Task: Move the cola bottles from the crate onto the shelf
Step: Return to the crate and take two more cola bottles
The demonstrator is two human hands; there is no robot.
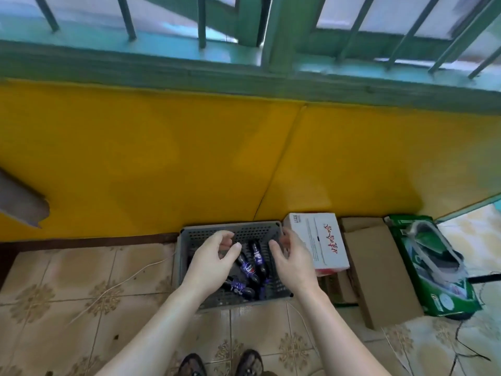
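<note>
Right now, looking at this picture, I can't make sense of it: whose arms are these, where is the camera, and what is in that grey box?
There is no machine here. A person wears a camera on the head, looking down past their own arms. The left hand and right hand hover over a grey crate on the tiled floor, fingers loosely curled, holding nothing. Inside lie several cola bottles on their sides. Right of the crate stand a white carton, flat cardboard and a green box.
</note>
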